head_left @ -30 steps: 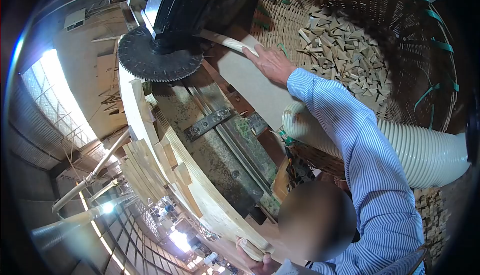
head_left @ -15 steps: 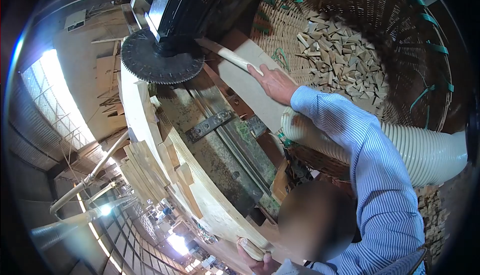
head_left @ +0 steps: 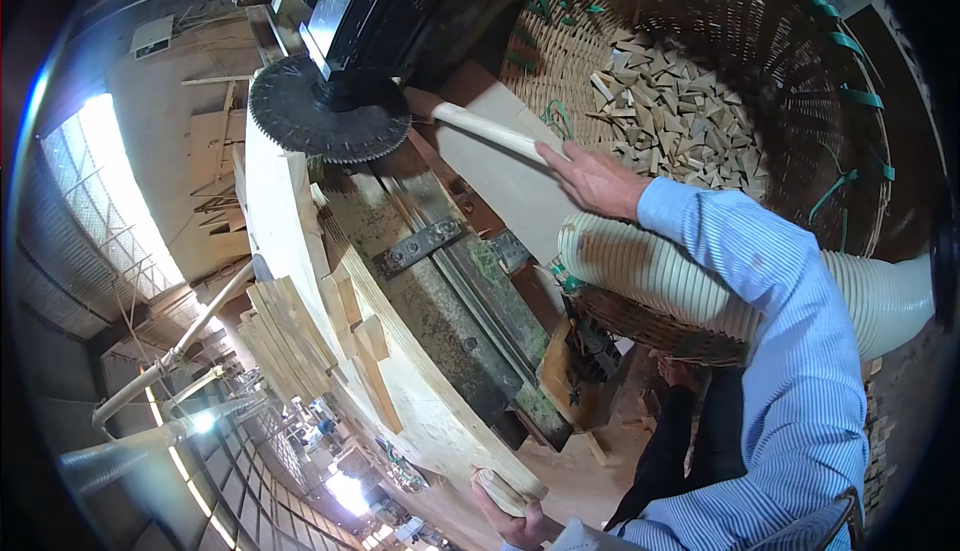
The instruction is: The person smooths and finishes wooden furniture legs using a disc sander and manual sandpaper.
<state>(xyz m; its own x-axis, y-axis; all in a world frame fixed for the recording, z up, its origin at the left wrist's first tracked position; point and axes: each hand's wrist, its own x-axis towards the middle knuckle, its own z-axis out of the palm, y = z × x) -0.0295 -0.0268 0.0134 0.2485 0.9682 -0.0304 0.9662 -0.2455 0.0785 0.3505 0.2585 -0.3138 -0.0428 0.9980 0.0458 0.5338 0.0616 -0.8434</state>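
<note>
A pale wooden stick (head_left: 490,133) reaches from beside the round saw blade (head_left: 330,111) toward the basket. My right hand (head_left: 600,179), in a blue striped sleeve, grips the near end of that stick; some fingers are hidden behind it. At the bottom, my left hand (head_left: 515,519) is closed on a wooden piece (head_left: 505,489), next to the end of a long pale board (head_left: 440,411). The blade hangs below a dark machine head (head_left: 380,16), away from both hands.
A wicker basket (head_left: 800,101) holds several small wood offcuts (head_left: 680,116). Below it runs a ribbed white hose (head_left: 660,261). A metal rail (head_left: 455,296) crosses the machine bed. Stacked boards (head_left: 285,341) and loose offcuts (head_left: 365,351) lie at the left. Legs show below the hose.
My right hand has shifted right and slightly down, exposing more of the stick. The stick's near end is lower and further right. A blurred dark shape has gone from the lower middle.
</note>
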